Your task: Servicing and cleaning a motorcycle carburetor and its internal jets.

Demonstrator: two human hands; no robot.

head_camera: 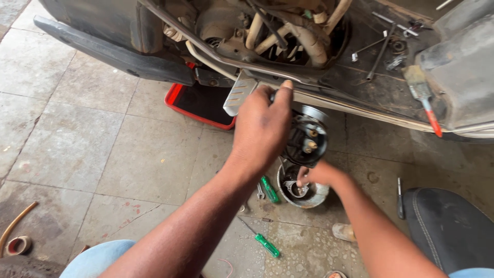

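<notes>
The left hand (262, 126) grips the exposed round engine part (307, 138) on the stripped scooter (360, 82); the right hand (315, 175) pinches something inside the metal bowl (314, 196). Reassembly looks unfinished, with 2 green screwdrivers (268, 189) loose on the floor.

Stained grey tiled floor (103, 154), oil-marked toward the right. A red-rimmed black tray (198, 105) lies partly beneath the scooter body. A round metal bowl (309, 198) holding small parts sits near centre. Two green-handled screwdrivers (268, 189) (267, 245) and a small spanner (260, 192) lie just left of the bowl. A black seat (447, 226) rests at the right edge; a tape roll (18, 245) lies at the lower left corner.
</notes>
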